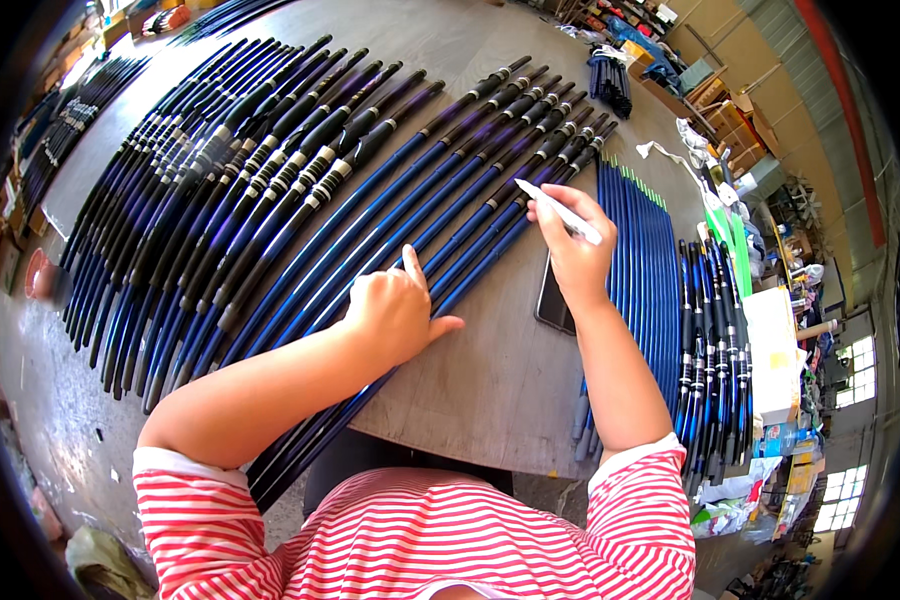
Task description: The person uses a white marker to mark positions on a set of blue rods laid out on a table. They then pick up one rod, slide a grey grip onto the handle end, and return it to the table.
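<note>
Right hand (575,245) pinches marker (559,210); left hand (388,312), index out, on rods (484,260), grip unclear. Rods overhang tabletop's (490,370) near edge; I judge bump could roll them.

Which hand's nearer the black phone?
Right. The right hand, gripping a white marker, has its wrist at the black phone's right edge in view; the left hand is farther off, to the phone's left.

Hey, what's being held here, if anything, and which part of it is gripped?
The right grip holds a white pen by its barrel, toward the tapered end. No held thing shows in the left grip.
</note>
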### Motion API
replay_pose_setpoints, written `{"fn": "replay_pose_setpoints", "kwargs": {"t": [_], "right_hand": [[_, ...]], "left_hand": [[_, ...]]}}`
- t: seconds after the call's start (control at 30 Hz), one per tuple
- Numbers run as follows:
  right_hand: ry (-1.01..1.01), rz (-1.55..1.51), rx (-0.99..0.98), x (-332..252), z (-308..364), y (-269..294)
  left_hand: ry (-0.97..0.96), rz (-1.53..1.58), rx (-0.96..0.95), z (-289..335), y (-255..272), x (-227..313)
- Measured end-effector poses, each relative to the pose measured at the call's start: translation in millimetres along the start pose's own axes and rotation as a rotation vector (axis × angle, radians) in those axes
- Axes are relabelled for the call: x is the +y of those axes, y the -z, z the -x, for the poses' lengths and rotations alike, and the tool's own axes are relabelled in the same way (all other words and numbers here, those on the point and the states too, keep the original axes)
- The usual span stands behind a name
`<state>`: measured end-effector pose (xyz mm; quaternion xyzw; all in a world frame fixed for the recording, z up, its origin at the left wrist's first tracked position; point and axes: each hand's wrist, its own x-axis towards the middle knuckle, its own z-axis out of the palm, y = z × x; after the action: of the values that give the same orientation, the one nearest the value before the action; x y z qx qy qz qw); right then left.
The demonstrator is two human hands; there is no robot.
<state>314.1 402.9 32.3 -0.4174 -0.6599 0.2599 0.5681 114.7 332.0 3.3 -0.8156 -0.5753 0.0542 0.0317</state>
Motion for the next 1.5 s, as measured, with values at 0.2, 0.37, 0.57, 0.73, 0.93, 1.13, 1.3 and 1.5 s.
{"fn": "replay_pose_setpoints", "kwargs": {"t": [0.2, 0.37, 0.57, 0.73, 0.93, 1.13, 1.3, 1.5], "right_hand": [[-0.087, -0.059, -0.145, 41.9, -35.2, -23.1], [-0.082, 0.07, -0.267, 68.8, -52.5, -24.1], [0.02, 0.106, -0.321, 96.9, -57.0, -24.6], [-0.001, 0.003, -0.324, 101.5, -53.6, -24.9], [0.007, 0.037, -0.329, 102.5, -51.2, -24.9], [0.034, 0.057, -0.38, 107.4, -51.2, -22.6], [0.024, 0.079, -0.371, 104.6, -50.8, -24.2], [0.02, -0.16, -0.18, 90.9, -53.8, -23.4]], "left_hand": [[-0.026, 0.007, 0.033, -0.4, -3.7, -5.1], [-0.024, 0.008, 0.021, -3.0, -4.8, -5.2], [-0.051, -0.001, 0.031, -3.5, -4.6, -7.9], [-0.069, -0.009, 0.019, -5.0, -7.9, -9.3], [-0.066, -0.008, 0.049, -5.5, -9.6, -10.0], [-0.068, 0.0, 0.074, -5.6, -9.6, -10.4], [-0.074, -0.007, 0.084, -5.4, -10.4, -10.6], [-0.078, -0.02, 0.097, -4.4, -10.2, -10.6]]}}
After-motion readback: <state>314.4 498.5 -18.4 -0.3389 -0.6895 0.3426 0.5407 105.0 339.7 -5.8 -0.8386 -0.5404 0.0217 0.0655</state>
